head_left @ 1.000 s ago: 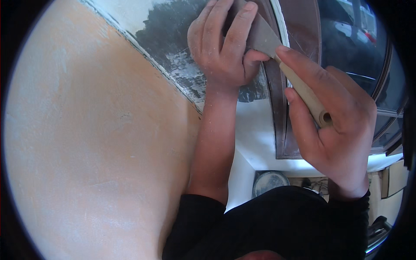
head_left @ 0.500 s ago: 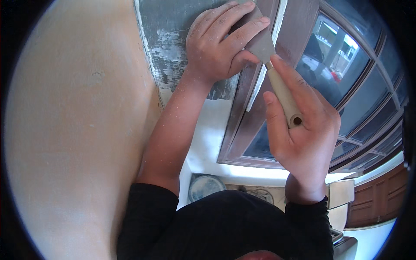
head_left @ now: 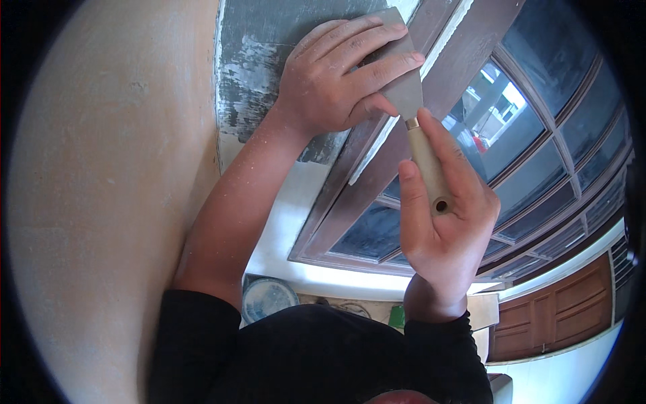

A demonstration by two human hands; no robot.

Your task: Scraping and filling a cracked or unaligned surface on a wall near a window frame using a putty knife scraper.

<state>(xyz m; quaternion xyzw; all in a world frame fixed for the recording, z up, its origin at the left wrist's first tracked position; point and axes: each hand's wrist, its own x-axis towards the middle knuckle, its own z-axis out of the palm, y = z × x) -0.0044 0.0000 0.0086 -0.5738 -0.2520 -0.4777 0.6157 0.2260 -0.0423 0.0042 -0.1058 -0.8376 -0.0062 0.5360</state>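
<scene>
Tool: putty knife, metal blade w/ pale wooden handle, blade flat against grey patchy wall strip right beside the brown window frame.
Right hand: grip closed round the handle, thumb along its side.
Left hand: fingers spread & pressing on the blade, not wrapped round it.
Nearby: tan wall at left; glass panes at right; round bucket below.
Risk (my guess): fingers lie near the blade edge, a slip could nick them; blade corner could gouge the frame if tilted.
</scene>
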